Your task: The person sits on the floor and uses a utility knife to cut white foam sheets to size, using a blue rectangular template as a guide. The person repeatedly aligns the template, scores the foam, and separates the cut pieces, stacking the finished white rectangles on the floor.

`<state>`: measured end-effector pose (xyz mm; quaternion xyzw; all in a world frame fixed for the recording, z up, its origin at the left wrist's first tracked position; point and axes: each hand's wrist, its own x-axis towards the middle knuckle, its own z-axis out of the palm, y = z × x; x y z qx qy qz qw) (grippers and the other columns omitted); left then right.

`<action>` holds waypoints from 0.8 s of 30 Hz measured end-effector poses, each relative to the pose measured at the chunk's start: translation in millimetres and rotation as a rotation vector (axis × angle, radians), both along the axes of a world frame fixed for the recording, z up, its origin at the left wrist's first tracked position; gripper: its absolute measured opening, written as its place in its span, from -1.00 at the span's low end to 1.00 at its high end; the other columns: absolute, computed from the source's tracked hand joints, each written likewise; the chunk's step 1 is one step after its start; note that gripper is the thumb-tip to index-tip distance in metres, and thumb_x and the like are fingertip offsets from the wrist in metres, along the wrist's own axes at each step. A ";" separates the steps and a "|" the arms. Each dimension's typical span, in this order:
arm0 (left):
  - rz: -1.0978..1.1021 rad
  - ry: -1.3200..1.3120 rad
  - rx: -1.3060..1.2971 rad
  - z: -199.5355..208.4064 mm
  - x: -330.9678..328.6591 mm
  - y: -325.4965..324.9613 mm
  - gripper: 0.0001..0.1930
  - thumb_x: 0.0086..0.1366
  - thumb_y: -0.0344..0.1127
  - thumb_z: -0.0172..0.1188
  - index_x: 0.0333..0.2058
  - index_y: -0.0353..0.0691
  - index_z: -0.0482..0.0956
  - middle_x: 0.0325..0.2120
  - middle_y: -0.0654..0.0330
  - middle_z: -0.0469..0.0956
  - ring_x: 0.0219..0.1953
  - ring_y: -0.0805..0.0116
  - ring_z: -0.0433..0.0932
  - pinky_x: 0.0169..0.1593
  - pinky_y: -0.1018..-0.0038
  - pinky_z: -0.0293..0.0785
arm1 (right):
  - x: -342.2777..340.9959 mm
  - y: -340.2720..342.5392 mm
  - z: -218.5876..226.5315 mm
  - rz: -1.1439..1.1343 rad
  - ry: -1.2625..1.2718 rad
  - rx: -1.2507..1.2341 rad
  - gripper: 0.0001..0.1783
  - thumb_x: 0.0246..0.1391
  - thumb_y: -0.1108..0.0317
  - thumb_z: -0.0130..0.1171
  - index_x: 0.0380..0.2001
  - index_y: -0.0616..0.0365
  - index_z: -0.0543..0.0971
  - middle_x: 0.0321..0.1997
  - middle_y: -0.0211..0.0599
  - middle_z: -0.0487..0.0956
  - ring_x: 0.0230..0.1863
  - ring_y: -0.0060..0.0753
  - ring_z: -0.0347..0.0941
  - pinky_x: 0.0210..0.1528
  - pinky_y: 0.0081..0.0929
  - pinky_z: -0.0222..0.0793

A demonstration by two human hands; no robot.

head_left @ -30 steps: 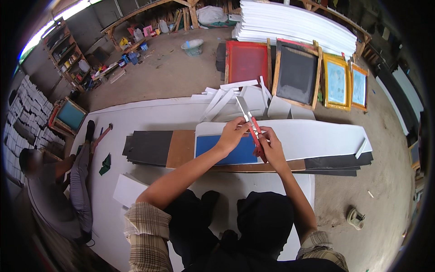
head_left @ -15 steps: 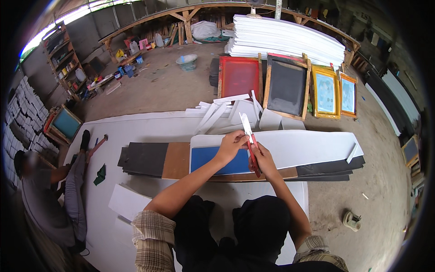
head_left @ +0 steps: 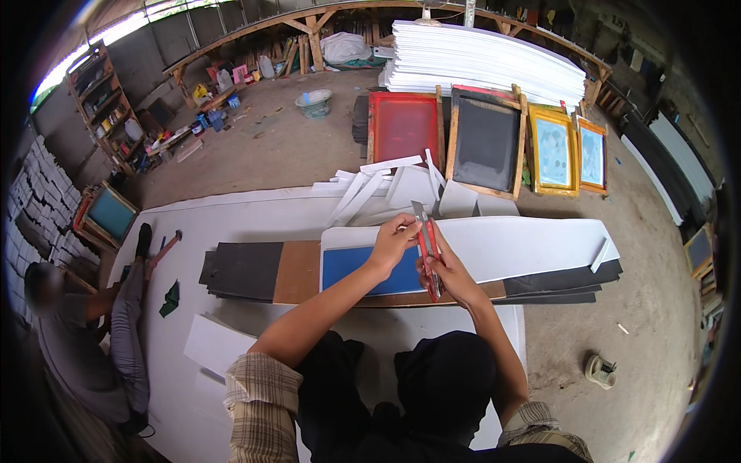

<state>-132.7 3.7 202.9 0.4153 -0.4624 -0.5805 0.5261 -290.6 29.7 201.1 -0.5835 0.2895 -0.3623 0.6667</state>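
Note:
A red utility knife point(head_left: 429, 248) points away from me, its grey blade at the far end. My right hand point(head_left: 451, 276) is wrapped round its handle. The fingers of my left hand point(head_left: 392, 245) pinch the knife near the base of the blade. Both hands hover over a long white sheet point(head_left: 525, 251) with rounded corners. A blue panel point(head_left: 349, 272) lies at its left part, below my left forearm. Under them are a brown board point(head_left: 297, 270) and a stack of dark grey sheets point(head_left: 245, 270). A narrow white strip point(head_left: 600, 255) rests on the white sheet's right end.
White offcuts point(head_left: 359, 193) lie heaped beyond the sheets. Framed screens point(head_left: 485, 143) lean against a tall stack of white sheets point(head_left: 486, 62). At left a person point(head_left: 77, 347) sits near a hammer point(head_left: 166, 245) and a green scrap point(head_left: 170, 299). A small pale container point(head_left: 600, 372) stands at right.
The knife has tilted, and less of its blade shows beyond my fingers. Its bright glint has turned grey. Both hands stay in nearly the same place.

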 end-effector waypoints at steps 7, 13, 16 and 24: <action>0.005 0.036 -0.020 -11.1 -11.2 2.0 -0.73 0.22 -0.23 0.07 -0.21 -0.29 0.42 -0.25 0.21 0.40 -0.18 0.46 0.41 0.00 0.45 0.34 | -12.4 0.2 -2.7 0.049 -0.001 -0.009 -0.25 0.12 0.53 -0.21 0.28 -0.19 -0.24 -0.37 -0.26 0.36 -0.47 -0.52 0.32 -0.41 -0.54 0.32; -0.027 -0.004 -0.068 -12.7 -21.0 -5.5 -0.72 0.21 -0.22 0.08 -0.18 -0.28 0.42 -0.29 0.23 0.42 -0.17 0.49 0.40 -0.06 0.49 0.35 | -16.3 -27.5 -14.7 -0.024 0.150 0.020 -0.56 0.15 0.25 -0.10 0.07 0.08 0.14 -0.49 -0.38 0.31 -0.50 -0.56 0.31 -0.45 -0.51 0.41; 0.031 -0.227 -0.006 -22.0 -13.2 -6.3 -0.60 0.18 -0.12 0.11 -0.10 -0.25 0.40 -0.25 0.21 0.43 -0.15 0.46 0.39 -0.09 0.47 0.33 | -18.7 -42.6 -10.3 -0.023 0.275 -0.020 -0.60 0.17 0.13 -0.15 -0.06 0.21 0.27 -0.57 -0.41 0.30 -0.58 -0.62 0.31 -0.53 -0.52 0.46; -0.053 -0.800 0.159 -38.1 52.5 -3.7 -0.49 0.13 0.01 0.09 -0.05 -0.22 0.40 -0.15 0.12 0.42 -0.09 0.30 0.38 -0.05 0.40 0.30 | -29.5 -71.2 -25.1 -0.113 0.737 -0.159 -0.70 0.10 0.33 -0.23 -0.18 0.36 0.17 -0.50 0.07 0.46 -0.64 -0.03 0.50 -0.57 -0.25 0.48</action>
